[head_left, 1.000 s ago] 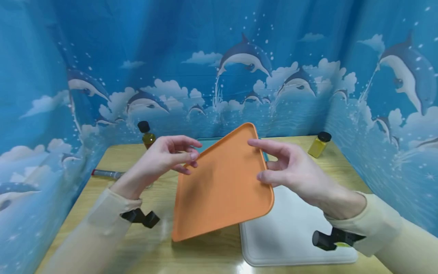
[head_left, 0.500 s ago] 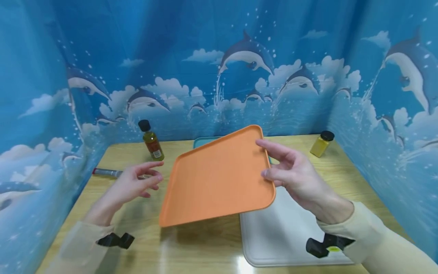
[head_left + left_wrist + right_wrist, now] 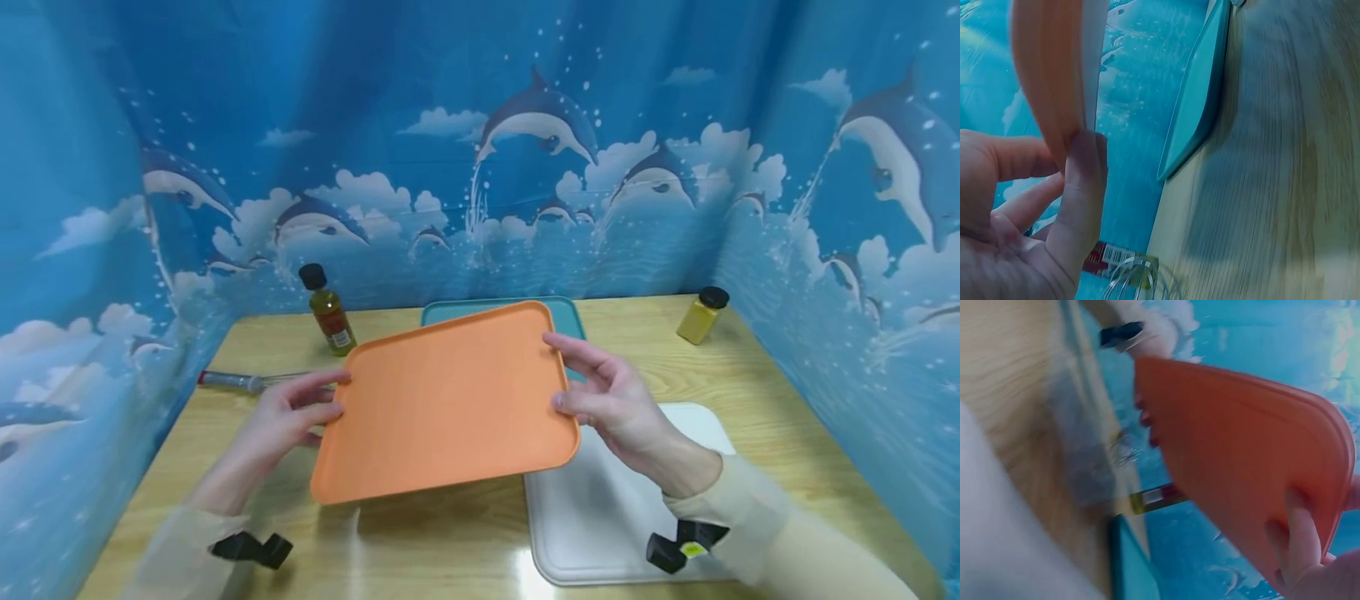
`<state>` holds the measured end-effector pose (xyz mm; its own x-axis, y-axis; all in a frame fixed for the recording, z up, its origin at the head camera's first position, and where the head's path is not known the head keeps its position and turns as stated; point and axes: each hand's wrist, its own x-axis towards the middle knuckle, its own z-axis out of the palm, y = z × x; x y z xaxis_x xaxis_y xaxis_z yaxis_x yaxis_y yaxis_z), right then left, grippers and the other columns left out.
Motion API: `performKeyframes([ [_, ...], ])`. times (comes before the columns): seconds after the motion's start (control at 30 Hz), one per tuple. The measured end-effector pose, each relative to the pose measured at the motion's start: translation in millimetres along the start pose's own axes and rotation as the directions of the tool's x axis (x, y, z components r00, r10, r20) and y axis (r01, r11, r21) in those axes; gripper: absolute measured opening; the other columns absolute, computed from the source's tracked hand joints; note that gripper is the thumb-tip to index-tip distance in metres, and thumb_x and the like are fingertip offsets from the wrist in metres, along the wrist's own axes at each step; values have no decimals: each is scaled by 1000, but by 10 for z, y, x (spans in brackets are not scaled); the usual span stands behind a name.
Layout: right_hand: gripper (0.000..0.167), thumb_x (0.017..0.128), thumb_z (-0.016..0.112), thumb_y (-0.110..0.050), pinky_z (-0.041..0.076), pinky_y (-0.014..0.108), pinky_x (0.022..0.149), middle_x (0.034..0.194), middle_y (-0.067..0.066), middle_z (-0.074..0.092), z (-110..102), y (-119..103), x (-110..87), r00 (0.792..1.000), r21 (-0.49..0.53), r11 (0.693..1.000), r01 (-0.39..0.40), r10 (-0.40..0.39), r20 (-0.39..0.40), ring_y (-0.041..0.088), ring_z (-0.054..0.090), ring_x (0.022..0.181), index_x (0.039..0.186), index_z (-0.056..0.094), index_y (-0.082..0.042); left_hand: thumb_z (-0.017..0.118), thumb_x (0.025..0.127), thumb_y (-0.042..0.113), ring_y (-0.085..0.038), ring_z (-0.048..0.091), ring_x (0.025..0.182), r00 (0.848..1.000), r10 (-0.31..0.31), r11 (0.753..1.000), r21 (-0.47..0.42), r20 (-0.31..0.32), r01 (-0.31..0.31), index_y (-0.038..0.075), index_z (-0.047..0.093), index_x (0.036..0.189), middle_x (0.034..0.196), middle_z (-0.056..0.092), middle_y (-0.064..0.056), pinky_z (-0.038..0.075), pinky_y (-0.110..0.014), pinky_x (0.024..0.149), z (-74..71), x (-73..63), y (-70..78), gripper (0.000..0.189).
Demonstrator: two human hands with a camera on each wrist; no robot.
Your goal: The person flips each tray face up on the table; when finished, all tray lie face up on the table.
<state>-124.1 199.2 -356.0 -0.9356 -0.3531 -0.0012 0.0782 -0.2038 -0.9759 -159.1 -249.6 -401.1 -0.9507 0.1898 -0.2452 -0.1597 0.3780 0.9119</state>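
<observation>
An orange rectangular tray [image 3: 450,400] is held up over the table, its far edge raised and its right side higher than its left. My left hand [image 3: 281,425] pinches the tray's left edge between thumb and fingers. At the opposite edge, my right hand [image 3: 618,408] grips with the thumb on the inner face and fingers behind. In the left wrist view the tray [image 3: 1054,69] is seen edge-on, between thumb and fingers. The right wrist view shows its underside [image 3: 1241,456], with fingers [image 3: 1302,534] spread against it.
A white tray [image 3: 600,533] lies on the table [image 3: 420,550] at the right front. Behind the orange one is a teal tray [image 3: 566,317]. A whisk [image 3: 236,381] and an oil bottle [image 3: 330,312] are at left, a yellow black-capped jar [image 3: 701,317] at back right.
My left hand let go of the tray's upper left edge, moved left and down, and now pinches its left side. The tray has turned more level and come lower and left with my right hand.
</observation>
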Motion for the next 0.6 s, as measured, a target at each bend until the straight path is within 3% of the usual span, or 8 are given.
performKeyframes([
  [0.2,83,96,75,9,71,31,85,175,28,41,3,207,18,996,-80,993,-85,83,-37,10,83,110,171,42,-3,75,109,22,-11,79,108,1000,-27,999,43,2,27,8,51,168,156,64,-29,73,-43,83,-145,-128,-85,65],
  [0.4,83,92,77,6,70,31,88,164,32,51,12,440,76,989,-181,972,-149,144,-40,10,81,109,169,46,0,77,107,19,-13,79,108,998,-65,994,83,0,65,4,49,168,155,63,-31,73,-43,84,-245,-238,-137,68],
  [0.6,85,88,83,6,70,31,85,148,29,61,96,656,118,977,-264,942,-209,212,-16,16,80,104,166,50,-1,79,104,14,-10,80,100,995,-100,990,103,-16,101,0,52,165,134,77,-20,73,-41,81,-351,-306,-258,68],
])
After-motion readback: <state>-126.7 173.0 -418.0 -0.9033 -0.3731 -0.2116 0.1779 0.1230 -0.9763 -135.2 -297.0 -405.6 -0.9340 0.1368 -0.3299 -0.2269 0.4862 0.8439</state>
